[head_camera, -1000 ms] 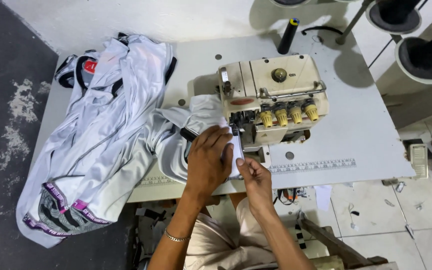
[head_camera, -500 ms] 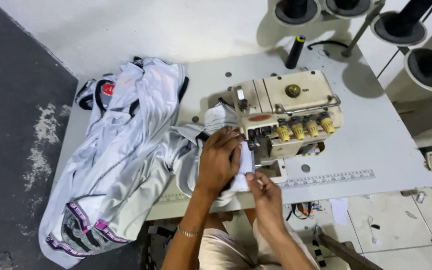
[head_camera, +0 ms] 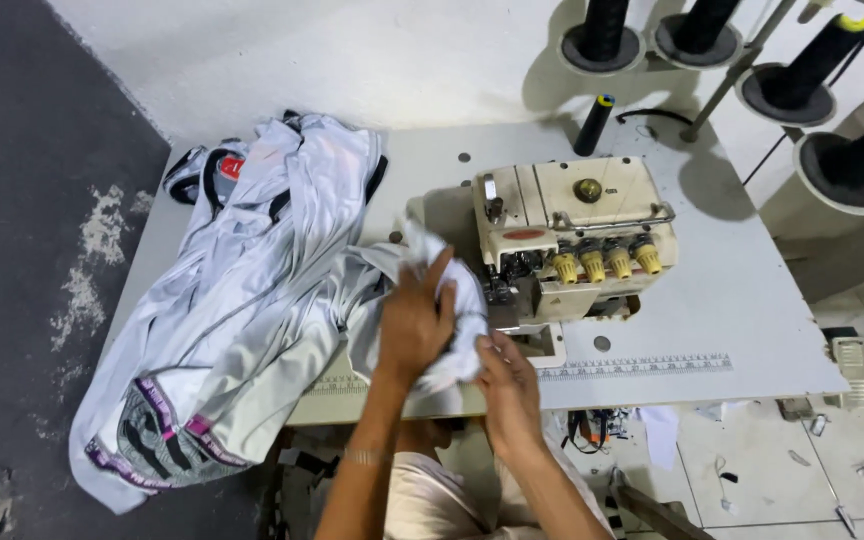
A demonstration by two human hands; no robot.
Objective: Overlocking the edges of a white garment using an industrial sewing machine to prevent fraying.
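Observation:
My left hand [head_camera: 414, 322] presses and grips a bunched piece of white fabric [head_camera: 460, 310] just left of the cream overlock sewing machine [head_camera: 572, 238]. My right hand [head_camera: 508, 378] pinches the lower edge of the same fabric right in front of the machine's needle area. The fabric runs on to the left into a large heap of white garments [head_camera: 242, 300] with pink and black trim, which hangs over the table's left edge.
The white sewing table [head_camera: 732, 310] carries a printed ruler strip [head_camera: 642, 366] along its front edge. A black thread cone [head_camera: 593, 124] stands behind the machine, and larger black cones [head_camera: 822, 60] sit on a stand at the far right. Dark floor lies to the left.
My left hand has bunched the fabric up and lifted it slightly by the machine. My right hand stays at the lower edge. The view has shifted, so the table sits further right.

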